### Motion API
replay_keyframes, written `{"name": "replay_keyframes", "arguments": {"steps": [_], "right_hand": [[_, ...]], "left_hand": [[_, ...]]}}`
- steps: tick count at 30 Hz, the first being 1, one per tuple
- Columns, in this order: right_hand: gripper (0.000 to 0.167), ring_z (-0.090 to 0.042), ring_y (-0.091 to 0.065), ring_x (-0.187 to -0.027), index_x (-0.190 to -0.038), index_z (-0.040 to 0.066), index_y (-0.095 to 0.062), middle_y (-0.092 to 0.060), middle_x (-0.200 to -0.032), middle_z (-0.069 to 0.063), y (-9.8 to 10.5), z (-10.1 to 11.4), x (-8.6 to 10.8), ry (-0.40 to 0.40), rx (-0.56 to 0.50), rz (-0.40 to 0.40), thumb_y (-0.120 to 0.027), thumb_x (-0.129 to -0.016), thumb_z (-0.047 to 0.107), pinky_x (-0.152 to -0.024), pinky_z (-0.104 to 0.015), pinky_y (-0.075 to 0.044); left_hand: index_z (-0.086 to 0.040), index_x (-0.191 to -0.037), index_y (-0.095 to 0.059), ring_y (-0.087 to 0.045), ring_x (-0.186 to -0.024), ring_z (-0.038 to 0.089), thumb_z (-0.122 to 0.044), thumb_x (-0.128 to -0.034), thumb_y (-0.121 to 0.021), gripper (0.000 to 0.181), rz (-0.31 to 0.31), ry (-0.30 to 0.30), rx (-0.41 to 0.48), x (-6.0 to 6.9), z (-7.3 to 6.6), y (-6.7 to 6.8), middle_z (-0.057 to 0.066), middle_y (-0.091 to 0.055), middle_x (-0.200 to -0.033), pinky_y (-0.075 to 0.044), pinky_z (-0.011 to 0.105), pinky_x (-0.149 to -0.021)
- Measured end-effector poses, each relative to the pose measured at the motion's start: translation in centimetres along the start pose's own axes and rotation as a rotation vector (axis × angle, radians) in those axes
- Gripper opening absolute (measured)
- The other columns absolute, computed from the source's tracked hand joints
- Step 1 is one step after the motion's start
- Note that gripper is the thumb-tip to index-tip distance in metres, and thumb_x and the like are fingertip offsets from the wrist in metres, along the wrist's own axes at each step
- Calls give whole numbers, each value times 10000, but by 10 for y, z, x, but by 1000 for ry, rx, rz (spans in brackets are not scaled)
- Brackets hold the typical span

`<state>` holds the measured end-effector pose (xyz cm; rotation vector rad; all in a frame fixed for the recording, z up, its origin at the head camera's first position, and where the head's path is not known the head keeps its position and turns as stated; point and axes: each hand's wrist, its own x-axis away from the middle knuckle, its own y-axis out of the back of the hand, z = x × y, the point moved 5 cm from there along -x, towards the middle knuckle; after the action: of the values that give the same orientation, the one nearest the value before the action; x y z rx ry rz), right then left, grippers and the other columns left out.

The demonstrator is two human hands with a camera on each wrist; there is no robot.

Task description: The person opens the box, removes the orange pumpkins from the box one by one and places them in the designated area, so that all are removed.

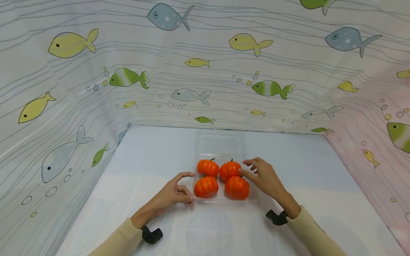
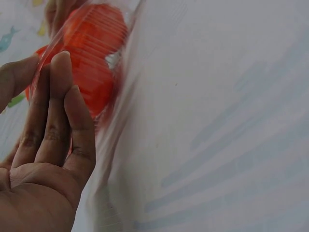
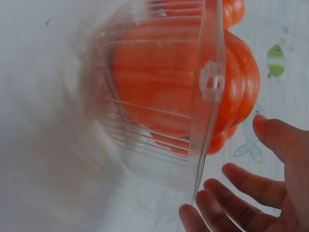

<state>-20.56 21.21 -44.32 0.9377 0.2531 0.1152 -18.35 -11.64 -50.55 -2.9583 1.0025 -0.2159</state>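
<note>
Several small orange toy pumpkins (image 1: 237, 188) with green stems sit in a clear plastic clamshell box (image 1: 221, 201). Its lid (image 1: 220, 144) lies folded back on the far side. At the box's left side is my left hand (image 1: 174, 193); in the left wrist view its nearly straight fingers (image 2: 55, 121) lie against or close to the clear wall. My right hand (image 1: 263, 177) is at the right side, with thumb and fingers spread. In the right wrist view the thumb (image 3: 277, 137) points toward a pumpkin (image 3: 236, 87) without touching it, and the fingertips are near the rim.
The box stands on a pale table (image 1: 153, 153) with faint printed patterns. A fish-print curtain (image 1: 221, 74) rises behind the table and along both sides. Black wrist-worn devices (image 1: 152, 235) sit by the beige sleeves (image 1: 121, 240).
</note>
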Motion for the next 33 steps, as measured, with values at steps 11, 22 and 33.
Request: {"name": "replay_keyframes", "arguments": {"steps": [11,22,33], "right_hand": [[448,-296,-533,-1081,-1043,35,-800,-666,-1168,-125,-3,7,15,6,115,7,-790,-901,460,-872,-451,-526],[605,-442,-426,-1266,-882,148,-836,-658,-1282,-130,-15,16,22,25,215,119,-617,-910,711,-964,-620,-465],[550,-409,-389,-1303,-1074,217,-805,-679,-1129,-35,-25,24,27,104,252,104,-627,-902,708,-1027,-683,-233]], "left_hand": [[-178,-1558,-336,-734,-859,382,-96,-899,-811,817,-17,25,8,-3,1,-1,193,-730,-932,-568,397,-817],[-186,-1559,-330,-736,-857,377,-121,-891,-823,832,-27,38,8,0,2,0,198,-731,-935,-571,414,-819],[-175,-1561,-326,-737,-858,371,-117,-892,-822,835,-22,28,14,0,2,0,194,-733,-933,-573,413,-820]]}}
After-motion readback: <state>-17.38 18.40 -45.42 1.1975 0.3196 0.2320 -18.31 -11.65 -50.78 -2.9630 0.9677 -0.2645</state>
